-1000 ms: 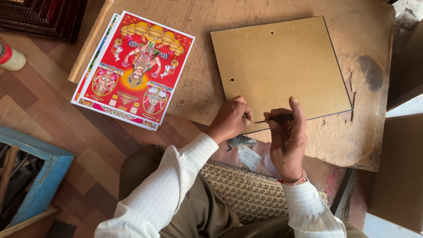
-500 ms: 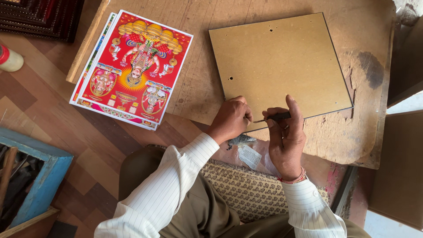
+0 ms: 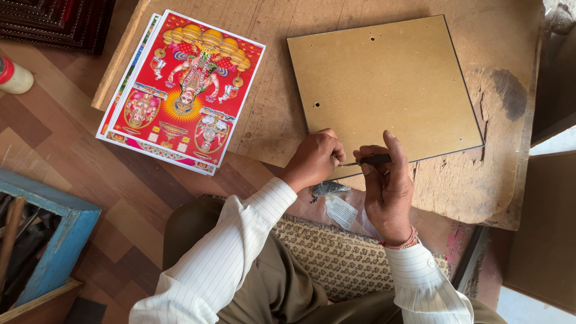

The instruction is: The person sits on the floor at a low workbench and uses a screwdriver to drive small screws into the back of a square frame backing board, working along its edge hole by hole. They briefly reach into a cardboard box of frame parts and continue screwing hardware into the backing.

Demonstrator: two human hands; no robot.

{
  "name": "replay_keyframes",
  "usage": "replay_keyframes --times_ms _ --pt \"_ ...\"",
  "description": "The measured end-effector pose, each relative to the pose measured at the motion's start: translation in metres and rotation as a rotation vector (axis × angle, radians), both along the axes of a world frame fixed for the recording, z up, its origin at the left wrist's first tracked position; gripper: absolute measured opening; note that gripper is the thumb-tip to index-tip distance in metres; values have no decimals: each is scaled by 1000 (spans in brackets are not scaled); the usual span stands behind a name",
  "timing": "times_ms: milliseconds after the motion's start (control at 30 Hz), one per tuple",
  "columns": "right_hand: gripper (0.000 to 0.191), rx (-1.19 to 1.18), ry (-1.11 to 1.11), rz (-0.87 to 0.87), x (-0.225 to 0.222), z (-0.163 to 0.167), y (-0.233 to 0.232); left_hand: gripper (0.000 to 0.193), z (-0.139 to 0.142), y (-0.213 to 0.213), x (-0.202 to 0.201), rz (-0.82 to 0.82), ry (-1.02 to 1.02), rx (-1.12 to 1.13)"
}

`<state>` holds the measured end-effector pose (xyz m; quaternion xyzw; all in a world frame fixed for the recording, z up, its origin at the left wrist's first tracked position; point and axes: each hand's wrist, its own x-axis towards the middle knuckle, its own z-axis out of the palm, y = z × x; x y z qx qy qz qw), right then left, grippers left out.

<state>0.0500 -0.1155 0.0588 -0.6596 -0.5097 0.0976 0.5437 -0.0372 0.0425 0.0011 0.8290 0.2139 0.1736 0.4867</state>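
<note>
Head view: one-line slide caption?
Right hand holds a small dark tool at the brown backing board's near edge; left hand steadies it.

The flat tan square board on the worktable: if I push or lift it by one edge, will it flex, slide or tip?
The flat tan square board looks thin with straight edges, so probably stiff and light. Lying flat on the worn wooden worktable, it would likely slide rather than tip. The left hand rests at its near edge, which probably steadies it.

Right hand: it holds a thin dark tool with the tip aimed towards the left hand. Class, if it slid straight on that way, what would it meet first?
Most likely the left hand: the tool in the right hand points at its curled fingers, over the near edge of the tan board. Whether they already touch is unclear.
</note>
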Motion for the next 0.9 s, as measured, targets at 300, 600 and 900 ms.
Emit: replay_keyframes --times_ms 300,600,900 --pt "65 4 9 32 3 6 5 10 17 1 -6 -105 -105 20" --pt "60 -22 -60 -45 7 26 8 16 33 0 -7 -110 -187 110" --pt "45 12 18 -46 6 25 20 14 35 1 -9 -107 -167 33"
